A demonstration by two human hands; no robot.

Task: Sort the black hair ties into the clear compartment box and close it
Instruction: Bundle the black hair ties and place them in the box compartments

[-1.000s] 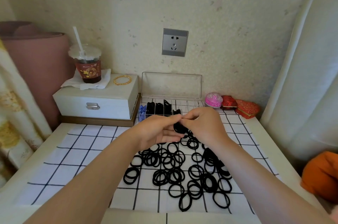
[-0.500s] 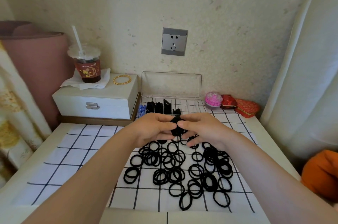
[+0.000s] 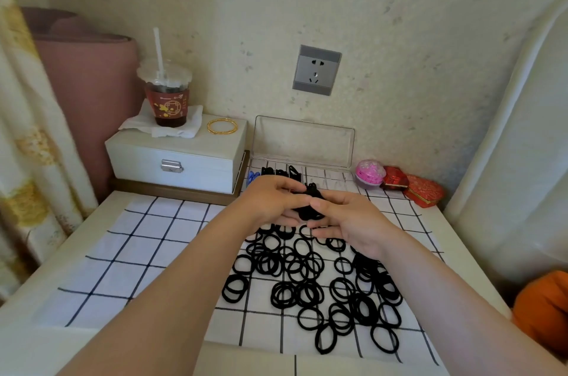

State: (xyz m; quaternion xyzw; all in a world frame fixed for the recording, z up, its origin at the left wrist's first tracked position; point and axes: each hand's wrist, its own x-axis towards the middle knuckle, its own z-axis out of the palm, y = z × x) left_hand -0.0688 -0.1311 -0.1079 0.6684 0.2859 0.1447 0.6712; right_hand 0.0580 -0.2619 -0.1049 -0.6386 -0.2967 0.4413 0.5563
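Note:
Several loose black hair ties (image 3: 310, 283) lie scattered on the white checked cloth (image 3: 147, 240). Above the far edge of that pile, my left hand (image 3: 270, 202) and my right hand (image 3: 347, 222) meet and pinch a small bunch of black hair ties (image 3: 310, 206) between them. Just behind my hands stands the clear compartment box (image 3: 325, 174), its lid (image 3: 304, 142) upright against the wall. Its left compartments hold black ties; my hands hide the box's front.
A white jewellery box (image 3: 175, 160) at the back left carries an iced drink with a straw (image 3: 166, 92) and a gold bangle (image 3: 222, 126). A pink round box (image 3: 370, 173) and red boxes (image 3: 422, 191) sit right of the clear box. An orange object (image 3: 541, 311) lies at right.
My hands have shifted slightly towards me and lower while still gathering the bunch of ties, which now shows more between the fingers. The pile on the cloth looks the same.

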